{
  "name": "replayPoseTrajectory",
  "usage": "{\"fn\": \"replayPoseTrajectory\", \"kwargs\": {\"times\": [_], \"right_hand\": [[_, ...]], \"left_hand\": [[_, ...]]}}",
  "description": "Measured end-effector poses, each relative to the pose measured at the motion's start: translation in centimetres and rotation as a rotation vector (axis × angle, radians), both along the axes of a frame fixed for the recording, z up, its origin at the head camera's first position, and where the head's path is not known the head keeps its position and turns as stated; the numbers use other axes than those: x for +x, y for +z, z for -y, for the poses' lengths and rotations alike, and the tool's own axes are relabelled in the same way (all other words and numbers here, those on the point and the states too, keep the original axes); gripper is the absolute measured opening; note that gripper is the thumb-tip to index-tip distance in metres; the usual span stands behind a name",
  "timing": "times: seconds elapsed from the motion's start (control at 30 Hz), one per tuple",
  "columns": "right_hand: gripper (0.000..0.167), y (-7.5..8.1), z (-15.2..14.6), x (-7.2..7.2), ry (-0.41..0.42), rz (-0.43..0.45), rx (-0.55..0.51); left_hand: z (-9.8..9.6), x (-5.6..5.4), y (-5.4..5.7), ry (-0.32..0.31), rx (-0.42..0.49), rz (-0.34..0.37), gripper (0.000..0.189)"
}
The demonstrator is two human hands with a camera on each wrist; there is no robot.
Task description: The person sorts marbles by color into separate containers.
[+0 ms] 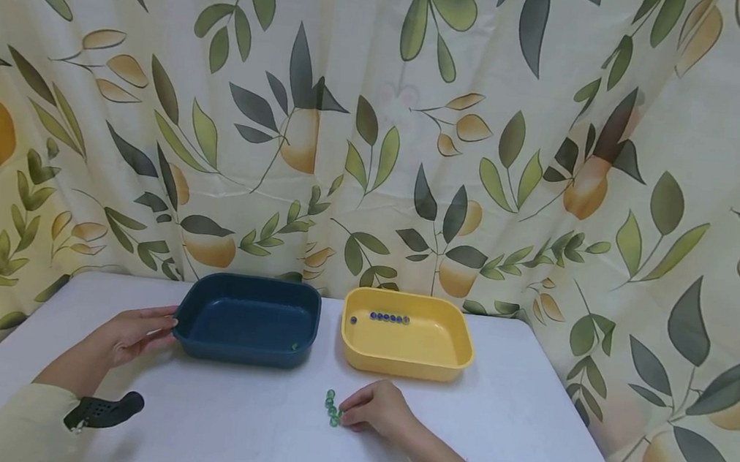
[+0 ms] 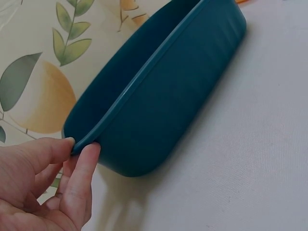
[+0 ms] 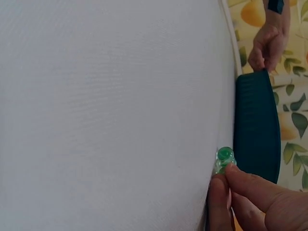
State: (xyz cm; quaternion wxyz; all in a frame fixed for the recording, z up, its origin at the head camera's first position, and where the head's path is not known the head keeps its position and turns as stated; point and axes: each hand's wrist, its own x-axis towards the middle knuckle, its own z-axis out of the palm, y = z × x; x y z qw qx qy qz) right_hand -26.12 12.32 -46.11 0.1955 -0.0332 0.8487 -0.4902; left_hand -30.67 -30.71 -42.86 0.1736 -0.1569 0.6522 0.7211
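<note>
At its left end, the dark blue plastic basin (image 1: 234,351) is pinched at the rim between the thumb and fingers of my left hand (image 1: 129,336). One green marble (image 1: 294,346) lies inside it, near the right front corner. On the table in front of the basins, several clear green glass marbles (image 1: 330,404) sit in a short line. My right hand (image 1: 380,412) is at the right side of that line, thumb and fingertips pinching a green marble (image 1: 341,413) that they partly cover. In the right wrist view, green marbles (image 3: 224,154) show just past the fingertips.
A yellow basin (image 1: 404,368) stands right of the blue one, a narrow gap between them. Inside it, several dark blue marbles (image 1: 390,319) form a row, with a single one apart at the left. Behind the white table (image 1: 227,424) hangs a leaf-and-fruit patterned curtain (image 1: 377,151).
</note>
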Motion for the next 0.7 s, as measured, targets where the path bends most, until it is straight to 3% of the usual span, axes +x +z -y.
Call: {"fn": "replayPoseTrajectory", "kwargs": {"times": [0.43, 0.7], "right_hand": [[0.016, 1.3, -0.8, -1.1, 0.051, 0.17, -0.065], [0.015, 1.7, -0.8, -1.4, 0.052, 0.214, -0.093]], "left_hand": [[0.1, 0.0, 0.2, 0.013, 0.023, 0.013, 0.053], [0.0, -0.1, 0.1, 0.007, 0.001, 0.018, 0.063]]}}
